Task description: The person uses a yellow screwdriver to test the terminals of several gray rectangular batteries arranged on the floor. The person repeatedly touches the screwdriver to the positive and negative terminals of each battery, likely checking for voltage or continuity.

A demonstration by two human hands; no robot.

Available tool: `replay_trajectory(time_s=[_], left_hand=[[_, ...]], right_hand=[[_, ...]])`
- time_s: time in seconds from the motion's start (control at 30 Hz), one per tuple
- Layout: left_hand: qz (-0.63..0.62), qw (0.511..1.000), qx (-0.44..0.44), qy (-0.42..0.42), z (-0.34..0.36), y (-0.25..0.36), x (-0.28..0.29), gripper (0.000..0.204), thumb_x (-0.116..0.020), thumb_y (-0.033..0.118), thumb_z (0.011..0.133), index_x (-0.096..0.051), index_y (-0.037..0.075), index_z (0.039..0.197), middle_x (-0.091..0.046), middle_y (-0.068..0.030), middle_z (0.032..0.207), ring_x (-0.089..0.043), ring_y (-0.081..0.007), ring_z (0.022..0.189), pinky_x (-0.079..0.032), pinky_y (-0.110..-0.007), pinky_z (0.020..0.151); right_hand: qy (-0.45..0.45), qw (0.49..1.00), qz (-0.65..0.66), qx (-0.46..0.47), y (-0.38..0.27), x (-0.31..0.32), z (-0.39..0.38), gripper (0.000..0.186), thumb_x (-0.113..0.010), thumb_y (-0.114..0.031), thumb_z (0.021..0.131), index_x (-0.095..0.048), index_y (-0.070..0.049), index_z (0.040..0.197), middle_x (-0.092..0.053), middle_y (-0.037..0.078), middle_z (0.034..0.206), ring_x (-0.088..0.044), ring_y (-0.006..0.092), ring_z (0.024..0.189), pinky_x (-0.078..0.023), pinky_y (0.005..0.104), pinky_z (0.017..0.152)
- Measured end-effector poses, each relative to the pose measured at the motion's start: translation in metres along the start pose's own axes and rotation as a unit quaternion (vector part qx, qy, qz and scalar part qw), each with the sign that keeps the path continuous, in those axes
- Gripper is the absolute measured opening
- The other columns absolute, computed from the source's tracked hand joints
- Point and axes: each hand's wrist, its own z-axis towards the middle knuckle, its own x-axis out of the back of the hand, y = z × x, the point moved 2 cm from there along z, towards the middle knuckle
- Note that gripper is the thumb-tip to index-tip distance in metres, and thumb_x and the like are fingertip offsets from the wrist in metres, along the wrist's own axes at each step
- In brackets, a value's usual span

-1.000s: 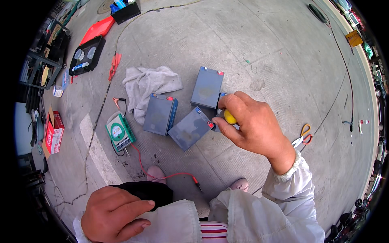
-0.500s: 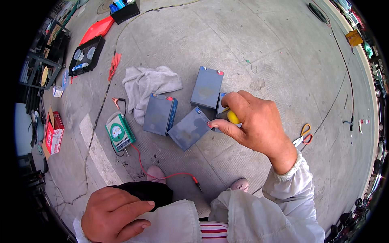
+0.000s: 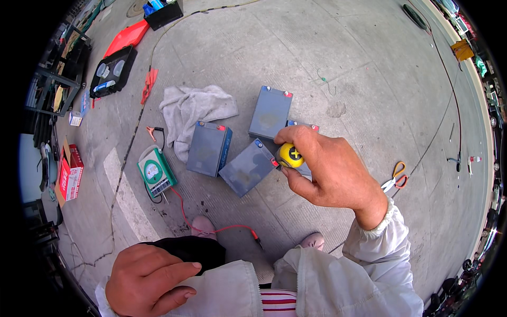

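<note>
My right hand grips a screwdriver by its yellow handle, a black cross showing on the cap, over the battery cluster; its tip is hidden. Beneath are grey batteries: one tilted at the centre, one behind it, one at left, and one mostly hidden by my hand. A grey cloth lies crumpled behind the left battery. A green charger with red and black clamped leads sits left of them. My left hand is empty at lower left, index finger and thumb apart.
A black case with red lid, a dark bin and a red-white carton stand at left, beside racks. Scissors lie right of my right hand. Cables cross the concrete floor. My pink shoes show below.
My right hand has turned slightly, so the screwdriver's cap now faces up with its cross visible, and more of the battery beneath shows. My left hand stays still.
</note>
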Motion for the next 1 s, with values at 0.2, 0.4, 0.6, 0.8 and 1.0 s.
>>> replay_trajectory(time_s=[0.2, 0.4, 0.6, 0.8, 1.0], left_hand=[[-0.006, 1.000, -0.006, 0.001, 0.000, -0.001, 0.000, 0.035, -0.078, 0.022, 0.076, -0.074, 0.004, 0.107, -0.070, -0.0076, 0.081, -0.065, -0.0244, 0.066, -0.047, -0.036, 0.057], [0.003, 1.000, -0.006, -0.001, 0.000, -0.001, 0.000, 0.035, -0.078, 0.022, 0.076, -0.074, 0.005, 0.106, -0.070, -0.0078, 0.082, -0.065, -0.0245, 0.067, -0.047, -0.036, 0.058], [0.003, 1.000, -0.002, -0.006, 0.001, 0.001, 0.001, 0.035, -0.078, 0.022, 0.076, -0.074, 0.004, 0.106, -0.070, -0.0078, 0.082, -0.065, -0.0245, 0.067, -0.047, -0.036, 0.058], [-0.004, 1.000, 0.002, 0.000, -0.001, 0.001, 0.000, 0.035, -0.078, 0.021, 0.076, -0.074, 0.004, 0.106, -0.070, -0.0090, 0.082, -0.066, -0.0252, 0.067, -0.047, -0.037, 0.058], [-0.009, 1.000, 0.006, -0.004, 0.000, 0.000, 0.000, 0.036, -0.077, 0.020, 0.076, -0.073, 0.003, 0.107, -0.071, -0.0100, 0.083, -0.066, -0.0261, 0.068, -0.048, -0.037, 0.059]], right_hand=[[-0.062, 0.991, -0.114, -0.022, 0.002, 0.005, 0.000, 0.033, -0.071, -0.016, 0.085, -0.056, -0.012, 0.114, -0.062, 0.008, 0.088, -0.065, 0.0299, 0.070, -0.050, 0.0403, 0.057], [-0.008, 0.999, -0.037, -0.016, -0.001, 0.004, 0.002, 0.034, -0.075, -0.029, 0.086, -0.057, -0.011, 0.109, -0.060, 0.007, 0.082, -0.063, 0.0298, 0.063, -0.049, 0.0405, 0.052], [-0.030, 0.993, -0.113, -0.021, 0.005, 0.007, 0.000, 0.032, -0.074, -0.028, 0.087, -0.057, -0.009, 0.107, -0.061, 0.009, 0.078, -0.064, 0.0317, 0.064, -0.050, 0.0411, 0.054], [-0.008, 0.998, -0.060, -0.033, 0.002, 0.004, 0.000, 0.034, -0.075, -0.031, 0.086, -0.057, -0.009, 0.105, -0.063, 0.009, 0.078, -0.064, 0.0313, 0.062, -0.050, 0.0408, 0.053], [-0.045, 0.994, -0.066, -0.081, 0.000, 0.013, 0.001, 0.033, -0.072, -0.022, 0.087, -0.054, -0.008, 0.111, -0.066, 0.012, 0.085, -0.065, 0.0334, 0.069, -0.051, 0.0417, 0.056]])
